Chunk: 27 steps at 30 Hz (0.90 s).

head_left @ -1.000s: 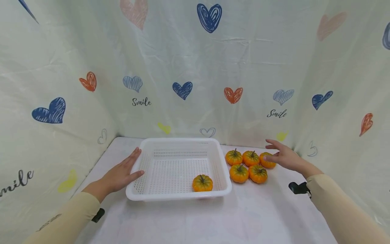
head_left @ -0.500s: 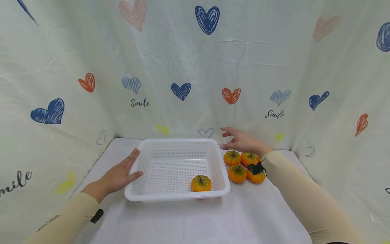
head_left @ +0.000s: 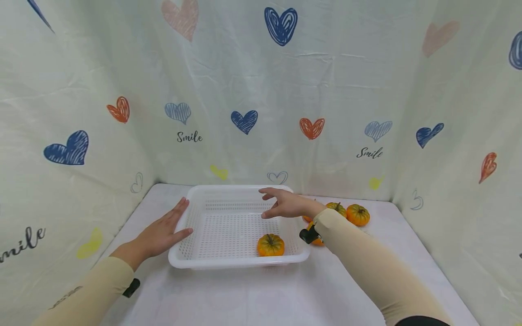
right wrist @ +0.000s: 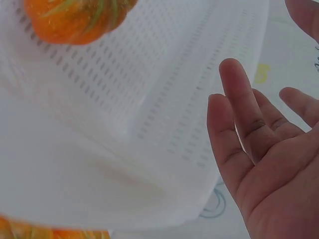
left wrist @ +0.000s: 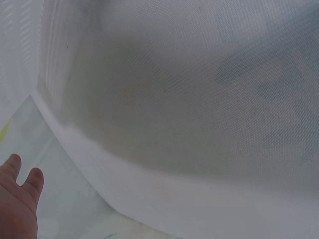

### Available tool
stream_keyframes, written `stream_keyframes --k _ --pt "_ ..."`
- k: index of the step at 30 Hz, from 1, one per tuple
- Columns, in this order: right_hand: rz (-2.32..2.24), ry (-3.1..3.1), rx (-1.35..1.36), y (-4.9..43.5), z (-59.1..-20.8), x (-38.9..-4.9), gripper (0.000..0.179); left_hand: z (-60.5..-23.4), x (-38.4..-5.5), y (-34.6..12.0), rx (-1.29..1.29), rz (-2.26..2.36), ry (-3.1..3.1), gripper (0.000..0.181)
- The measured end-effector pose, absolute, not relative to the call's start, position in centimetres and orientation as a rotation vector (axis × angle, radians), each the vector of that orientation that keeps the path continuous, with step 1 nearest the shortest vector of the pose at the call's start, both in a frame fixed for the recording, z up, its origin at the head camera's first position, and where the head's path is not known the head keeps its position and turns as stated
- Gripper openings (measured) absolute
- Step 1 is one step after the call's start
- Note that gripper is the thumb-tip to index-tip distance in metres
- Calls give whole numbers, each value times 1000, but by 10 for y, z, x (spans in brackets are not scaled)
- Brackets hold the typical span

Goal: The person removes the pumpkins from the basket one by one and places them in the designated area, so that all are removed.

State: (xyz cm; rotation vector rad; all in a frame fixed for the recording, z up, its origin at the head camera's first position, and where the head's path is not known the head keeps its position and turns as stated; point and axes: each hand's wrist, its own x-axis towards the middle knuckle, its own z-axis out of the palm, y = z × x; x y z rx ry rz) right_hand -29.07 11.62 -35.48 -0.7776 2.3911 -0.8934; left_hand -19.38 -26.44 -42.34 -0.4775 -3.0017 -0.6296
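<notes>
A white perforated plastic basket stands on the table with one small orange-and-green pumpkin near its front right inside. My left hand rests along the basket's left rim, fingers straight and thumb spread over the edge. Over the basket's back right part hovers my right hand, its palm bare and fingers loosely extended in the right wrist view. To the right of the basket sit several more pumpkins; my right forearm and wrist partly hide them. Only fingers of my left hand show in the left wrist view.
A white cloth covers the table. Pale curtains with printed hearts enclose it at the back and both sides. Small black devices are strapped at both wrists.
My right hand has swept left from above the rightmost pumpkin, past the others, to over the basket. The left hand, basket and pumpkins keep their places.
</notes>
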Motion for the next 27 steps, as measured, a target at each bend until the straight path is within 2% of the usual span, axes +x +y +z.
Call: stream_keyframes --k 13,27 --pt "-811 2298 -782 106 -380 -280 86 -423 -192 -262 -464 -615 -3006 84" --pt "-697 2303 -778 101 -377 -284 86 -422 -193 -262 -470 -611 -3004 84"
